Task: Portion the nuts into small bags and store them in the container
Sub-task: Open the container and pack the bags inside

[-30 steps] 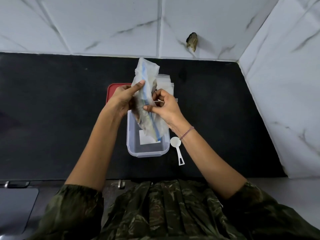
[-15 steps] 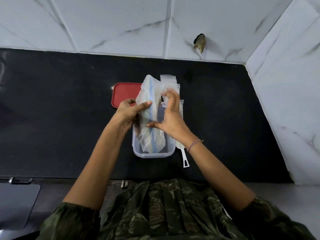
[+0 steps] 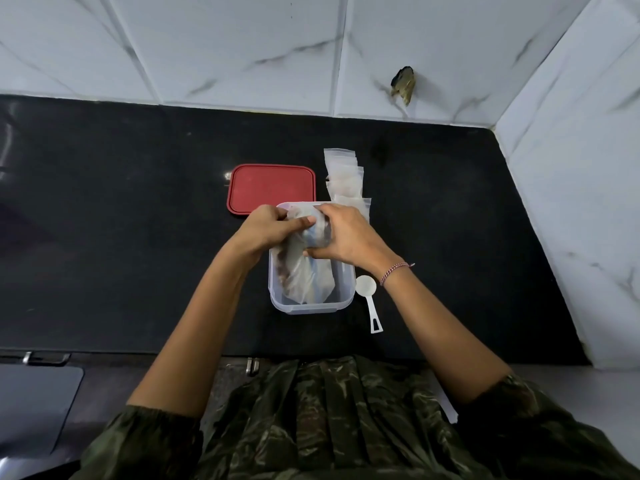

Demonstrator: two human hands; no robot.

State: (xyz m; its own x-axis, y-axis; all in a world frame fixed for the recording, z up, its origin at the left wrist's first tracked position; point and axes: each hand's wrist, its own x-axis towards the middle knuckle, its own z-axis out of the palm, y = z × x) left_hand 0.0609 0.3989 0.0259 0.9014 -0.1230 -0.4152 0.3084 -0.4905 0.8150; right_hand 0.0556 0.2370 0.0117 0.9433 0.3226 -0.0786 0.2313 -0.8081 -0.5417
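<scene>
- Just behind the far-left corner of the clear container [image 3: 311, 305]: red lid [image 3: 272, 187], flat on the black counter [image 3: 131, 230].
- Past its far-right corner: fanned stack of small empty bags [image 3: 344, 174]. Beside its right wall: white scoop [image 3: 367, 296], handle toward the person.
- Inside the container: large nut bag [image 3: 300, 277], long axis front to back, far end raised and bunched.
- Left hand [image 3: 266, 228] and right hand [image 3: 346, 237] close together, both gripping that bunched end.
- Broad counter leftward; tiled side wall [image 3: 571, 202] nearer on the right.
</scene>
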